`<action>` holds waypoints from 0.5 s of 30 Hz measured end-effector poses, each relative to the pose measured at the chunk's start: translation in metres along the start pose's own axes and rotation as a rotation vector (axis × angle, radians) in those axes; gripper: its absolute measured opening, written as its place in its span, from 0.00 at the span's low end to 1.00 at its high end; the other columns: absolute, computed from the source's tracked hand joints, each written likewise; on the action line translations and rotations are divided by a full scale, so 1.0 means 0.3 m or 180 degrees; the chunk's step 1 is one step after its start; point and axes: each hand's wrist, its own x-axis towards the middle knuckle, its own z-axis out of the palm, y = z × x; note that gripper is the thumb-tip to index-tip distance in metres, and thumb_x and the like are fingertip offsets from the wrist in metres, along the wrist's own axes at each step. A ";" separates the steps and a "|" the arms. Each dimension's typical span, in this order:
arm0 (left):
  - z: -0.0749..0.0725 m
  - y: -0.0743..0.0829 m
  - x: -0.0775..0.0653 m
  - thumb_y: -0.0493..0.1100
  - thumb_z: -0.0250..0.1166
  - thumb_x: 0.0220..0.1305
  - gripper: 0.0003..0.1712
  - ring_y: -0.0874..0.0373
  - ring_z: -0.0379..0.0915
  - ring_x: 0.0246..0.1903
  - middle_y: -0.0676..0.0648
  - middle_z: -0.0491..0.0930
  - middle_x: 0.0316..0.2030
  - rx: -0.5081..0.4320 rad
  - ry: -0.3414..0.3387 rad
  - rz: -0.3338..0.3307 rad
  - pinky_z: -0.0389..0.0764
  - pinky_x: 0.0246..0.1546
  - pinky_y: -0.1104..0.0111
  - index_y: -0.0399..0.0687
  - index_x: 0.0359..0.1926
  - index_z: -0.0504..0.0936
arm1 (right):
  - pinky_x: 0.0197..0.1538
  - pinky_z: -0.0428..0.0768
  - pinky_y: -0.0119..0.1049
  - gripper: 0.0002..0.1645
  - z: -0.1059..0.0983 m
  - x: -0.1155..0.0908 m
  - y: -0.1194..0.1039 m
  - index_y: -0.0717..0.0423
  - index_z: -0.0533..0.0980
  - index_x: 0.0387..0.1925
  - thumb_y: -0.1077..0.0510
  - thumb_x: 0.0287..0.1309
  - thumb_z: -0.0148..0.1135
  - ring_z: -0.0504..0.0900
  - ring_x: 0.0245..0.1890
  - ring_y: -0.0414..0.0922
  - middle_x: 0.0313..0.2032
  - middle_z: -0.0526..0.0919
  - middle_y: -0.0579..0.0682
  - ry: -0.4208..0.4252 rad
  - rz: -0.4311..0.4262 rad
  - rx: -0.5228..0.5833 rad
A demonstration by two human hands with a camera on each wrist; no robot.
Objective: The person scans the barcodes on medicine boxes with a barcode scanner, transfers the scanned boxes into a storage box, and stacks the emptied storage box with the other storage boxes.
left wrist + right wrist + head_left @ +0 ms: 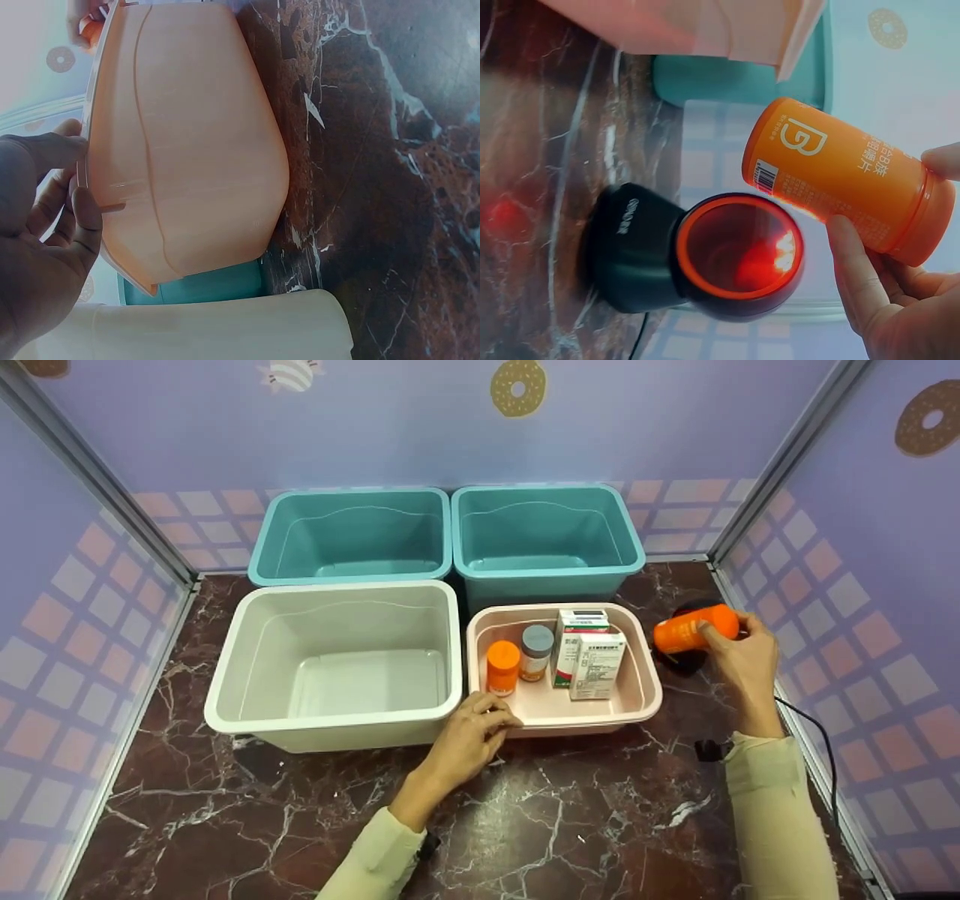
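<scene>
My right hand (752,664) holds an orange bottle (677,634) tilted on its side, fingers around its cap end. In the right wrist view the bottle's barcode (765,176) shows close to the glowing red face of a black barcode scanner (634,251). My left hand (466,735) pinches the near rim of a pink bin (559,712), thumb and fingers on either side of the edge. Inside that bin stand an orange-capped bottle (503,666), a grey-capped bottle (535,652) and two medicine boxes (598,667).
A white bin (367,690) sits left of the pink one. Behind them are two teal bins, the left one (349,536) and the right one (540,529). The scanner's black cable (829,750) runs along the right wall. Patterned panels enclose the dark marble tabletop (555,825).
</scene>
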 end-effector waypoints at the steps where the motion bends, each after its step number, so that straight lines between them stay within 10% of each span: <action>1: 0.000 0.000 0.000 0.34 0.69 0.58 0.10 0.54 0.75 0.52 0.51 0.82 0.44 0.0001 -0.0006 -0.0003 0.76 0.60 0.62 0.50 0.40 0.89 | 0.42 0.69 0.27 0.34 -0.001 -0.001 -0.007 0.55 0.77 0.59 0.41 0.56 0.66 0.72 0.35 0.34 0.42 0.80 0.51 0.0000 -0.0015 0.0011; 15: 0.004 -0.003 0.001 0.34 0.70 0.58 0.10 0.54 0.75 0.50 0.51 0.82 0.42 0.0007 0.0055 0.0044 0.77 0.56 0.64 0.50 0.39 0.89 | 0.44 0.69 0.25 0.33 0.012 0.013 -0.127 0.55 0.77 0.56 0.42 0.53 0.69 0.73 0.36 0.33 0.36 0.77 0.39 0.0117 -0.0197 0.0318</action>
